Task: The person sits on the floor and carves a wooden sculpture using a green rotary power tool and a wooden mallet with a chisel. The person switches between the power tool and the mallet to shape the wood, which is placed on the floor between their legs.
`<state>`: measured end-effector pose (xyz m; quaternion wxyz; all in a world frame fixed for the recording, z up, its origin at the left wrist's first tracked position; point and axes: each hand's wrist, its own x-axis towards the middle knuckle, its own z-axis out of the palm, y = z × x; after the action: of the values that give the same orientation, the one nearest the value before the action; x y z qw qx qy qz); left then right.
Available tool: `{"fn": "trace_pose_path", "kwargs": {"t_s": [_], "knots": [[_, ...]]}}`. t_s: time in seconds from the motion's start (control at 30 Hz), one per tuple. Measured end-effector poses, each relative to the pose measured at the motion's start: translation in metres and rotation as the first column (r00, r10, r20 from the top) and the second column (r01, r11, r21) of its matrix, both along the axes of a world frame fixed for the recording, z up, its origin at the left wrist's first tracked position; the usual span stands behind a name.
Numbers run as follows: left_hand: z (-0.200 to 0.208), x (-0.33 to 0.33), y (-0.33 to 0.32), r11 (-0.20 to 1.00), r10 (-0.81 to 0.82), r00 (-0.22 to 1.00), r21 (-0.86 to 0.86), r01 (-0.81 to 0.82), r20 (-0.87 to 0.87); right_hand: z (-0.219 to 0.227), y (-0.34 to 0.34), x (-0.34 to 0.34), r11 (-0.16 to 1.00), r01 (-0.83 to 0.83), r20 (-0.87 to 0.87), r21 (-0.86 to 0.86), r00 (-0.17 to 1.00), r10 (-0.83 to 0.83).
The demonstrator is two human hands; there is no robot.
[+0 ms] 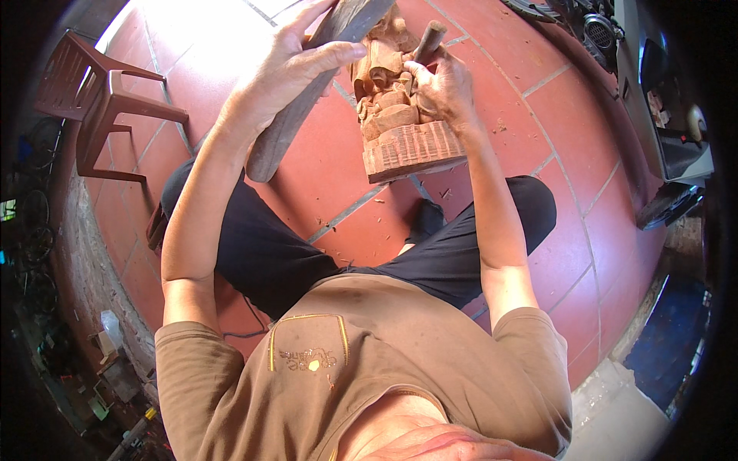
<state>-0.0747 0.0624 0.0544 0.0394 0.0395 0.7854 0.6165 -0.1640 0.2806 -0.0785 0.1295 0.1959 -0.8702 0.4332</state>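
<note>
Left hand (296,65) is wrapped around a long, flat, dark wooden mallet (307,84), thumb across the front face and fingers curled over the far edge. The mallet runs at a slant, its top end up by the picture's upper edge and its lower end hanging down over the red tile floor (553,253), just left of the carving.

Right hand (442,88) is closed tight on a chisel (427,42). Only the round wooden handle sticks out above the fist, and the blade end is tucked in against the upper part of the carving, so I can't see the tip itself.

The carving is a reddish-brown wooden figure (396,115) standing upright on the floor between both hands, right in front of the person's knees. Its base is a ribbed block and the upper part is cut into rounded folds. A few wood chips lie on the tiles beside it.

The person sits cross-legged on the tiles in dark trousers (269,253) and a brown t-shirt (369,353).

Further out, a brown plastic chair (96,100) stands toward the floor's left edge, well apart from the work. Along the right edge there's some dark machinery (661,107), too much in shadow to tell what it is. The lower left corner is cluttered with small bits I can't make out.
</note>
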Motion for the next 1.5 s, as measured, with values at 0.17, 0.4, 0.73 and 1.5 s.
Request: {"fn": "trace_pose_path", "kwargs": {"t_s": [0.17, 0.4, 0.73, 1.5], "knots": [[0.004, 0.000, 0.003, 0.965, 0.001, 0.972, -0.253, -0.062, -0.235, -0.002, -0.001, 0.002, 0.999, -0.026, -0.037, -0.021, 0.999, 0.025], [-0.019, -0.002, 0.004, 0.919, -0.107, 0.855, -0.379, -0.111, -0.508, -0.006, -0.004, 0.000, 0.999, -0.032, -0.097, -0.008, 0.995, 0.031], [-0.013, -0.007, 0.007, 0.941, -0.178, 0.826, -0.338, -0.015, -0.534, 0.000, -0.004, 0.001, 0.996, 0.018, -0.054, 0.082, 0.998, -0.013], [-0.015, -0.006, 0.003, 0.904, -0.185, 0.911, -0.428, 0.010, -0.368, -0.030, 0.025, -0.031, 0.912, 0.090, 0.259, -0.400, 0.966, 0.018]]}}
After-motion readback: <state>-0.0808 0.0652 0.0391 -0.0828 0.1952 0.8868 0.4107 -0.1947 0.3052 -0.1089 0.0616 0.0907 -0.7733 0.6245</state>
